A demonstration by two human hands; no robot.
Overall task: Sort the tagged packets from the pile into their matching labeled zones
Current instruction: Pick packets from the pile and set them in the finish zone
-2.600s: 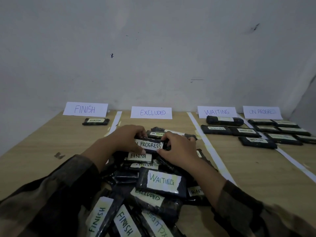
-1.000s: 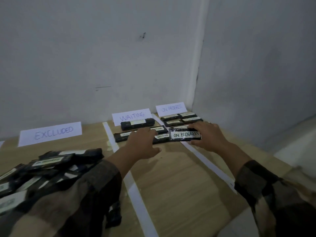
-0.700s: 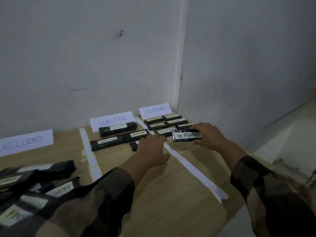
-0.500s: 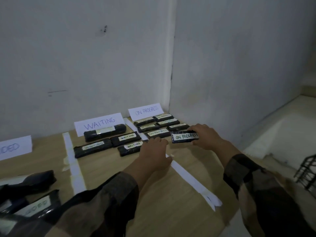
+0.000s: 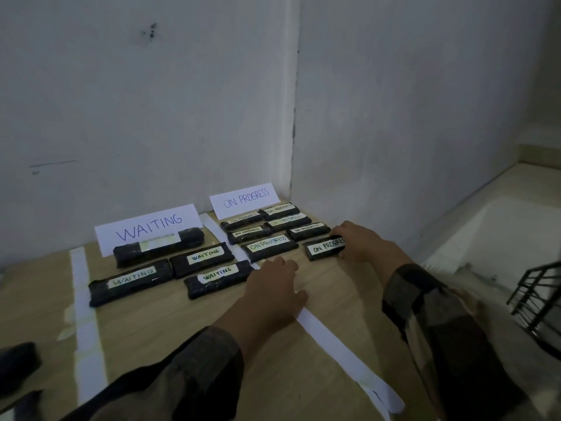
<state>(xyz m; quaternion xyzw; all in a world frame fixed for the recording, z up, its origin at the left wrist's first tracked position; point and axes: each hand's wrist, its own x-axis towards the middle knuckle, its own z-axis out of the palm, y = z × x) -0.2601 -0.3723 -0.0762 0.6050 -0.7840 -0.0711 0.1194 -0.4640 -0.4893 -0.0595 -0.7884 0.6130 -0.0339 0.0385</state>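
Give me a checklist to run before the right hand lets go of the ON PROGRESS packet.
1. Tag matches zone: the packet and the sign both read ON PROGRESS. Ok.
2. Inside the zone: the packet lies to the right of the white strip. Ok.
3. Flat on the table: the packet's right end is hidden under the right hand, which grips it. Cannot tell.
4. Clear of the neighbour packet on its left: bare wood shows between them. Ok.
5. Left hand out of the way: it is open, lies near the strip and holds nothing. Ok.
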